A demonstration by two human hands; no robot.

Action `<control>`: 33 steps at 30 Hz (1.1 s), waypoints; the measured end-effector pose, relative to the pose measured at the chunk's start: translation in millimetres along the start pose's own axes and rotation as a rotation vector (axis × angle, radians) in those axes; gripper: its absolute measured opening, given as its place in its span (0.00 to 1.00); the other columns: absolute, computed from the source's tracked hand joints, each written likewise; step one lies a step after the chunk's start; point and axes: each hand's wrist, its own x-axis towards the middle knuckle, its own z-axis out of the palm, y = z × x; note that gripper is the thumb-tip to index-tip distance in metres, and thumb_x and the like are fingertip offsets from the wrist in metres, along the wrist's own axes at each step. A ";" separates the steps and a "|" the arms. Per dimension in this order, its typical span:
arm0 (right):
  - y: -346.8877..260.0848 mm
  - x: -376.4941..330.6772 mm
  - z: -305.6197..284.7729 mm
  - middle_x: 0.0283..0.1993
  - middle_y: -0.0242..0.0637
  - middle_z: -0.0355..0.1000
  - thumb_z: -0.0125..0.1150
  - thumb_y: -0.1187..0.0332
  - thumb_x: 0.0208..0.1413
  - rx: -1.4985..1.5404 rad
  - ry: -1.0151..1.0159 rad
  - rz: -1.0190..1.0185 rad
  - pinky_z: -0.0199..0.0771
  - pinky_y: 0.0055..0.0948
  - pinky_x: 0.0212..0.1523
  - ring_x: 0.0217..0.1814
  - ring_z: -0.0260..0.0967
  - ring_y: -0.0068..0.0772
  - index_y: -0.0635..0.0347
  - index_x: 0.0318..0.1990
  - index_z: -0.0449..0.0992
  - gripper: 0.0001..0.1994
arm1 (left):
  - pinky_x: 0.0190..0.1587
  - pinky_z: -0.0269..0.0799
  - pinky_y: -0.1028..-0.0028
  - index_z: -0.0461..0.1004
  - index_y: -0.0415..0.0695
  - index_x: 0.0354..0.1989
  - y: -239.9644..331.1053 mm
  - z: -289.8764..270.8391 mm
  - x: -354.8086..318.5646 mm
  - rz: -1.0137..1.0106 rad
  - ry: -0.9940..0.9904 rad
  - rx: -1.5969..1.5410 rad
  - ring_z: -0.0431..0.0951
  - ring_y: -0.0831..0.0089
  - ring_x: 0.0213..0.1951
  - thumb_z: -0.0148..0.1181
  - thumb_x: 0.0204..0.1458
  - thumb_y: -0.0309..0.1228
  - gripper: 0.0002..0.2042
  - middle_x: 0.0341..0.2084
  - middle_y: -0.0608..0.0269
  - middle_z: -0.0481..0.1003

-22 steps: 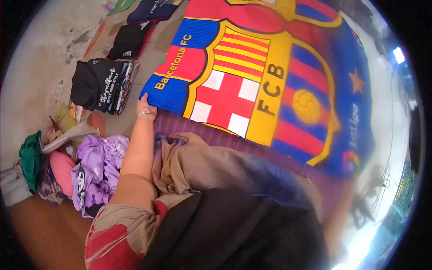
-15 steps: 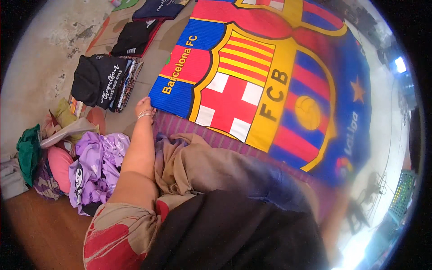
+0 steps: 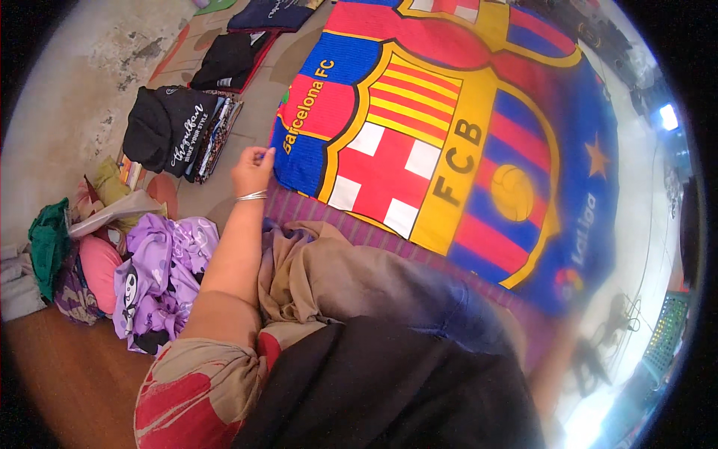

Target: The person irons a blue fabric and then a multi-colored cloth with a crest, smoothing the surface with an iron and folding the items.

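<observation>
A large blanket (image 3: 464, 165) in red, blue and yellow, printed with a football crest, lies spread in front of me. At its near left corner my left hand (image 3: 254, 170), with thin bangles at the wrist, pinches the edge. That left edge curls up slightly beside the fingertips. My right forearm (image 3: 555, 367) reaches up from the lower right toward the near right corner, blurred and dim. The right hand's fingers cannot be made out there. Beneath the blanket's near edge shows a purple striped mat (image 3: 329, 213).
On the left stand a folded dark clothes stack (image 3: 166, 131), a black folded garment (image 3: 224, 61) and a navy one (image 3: 273, 13). Nearer lies a loose heap with purple printed cloth (image 3: 164, 269), pink and green pieces. A green basket (image 3: 666, 329) sits far right.
My left hand has shifted slightly right and up, drawing the blanket's near left corner inward so its edge now curls. The rest of the blanket looks nearly the same.
</observation>
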 end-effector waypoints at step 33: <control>-12.3 -37.7 6.7 0.44 0.43 0.69 0.53 0.60 0.53 -0.276 0.104 -0.082 0.71 0.36 0.31 0.41 0.70 0.38 0.60 0.47 0.64 0.17 | 0.32 0.70 0.74 0.68 0.41 0.49 -218.9 -19.8 24.6 -0.444 -0.175 0.016 0.75 0.70 0.32 0.58 0.47 0.28 0.19 0.37 0.59 0.75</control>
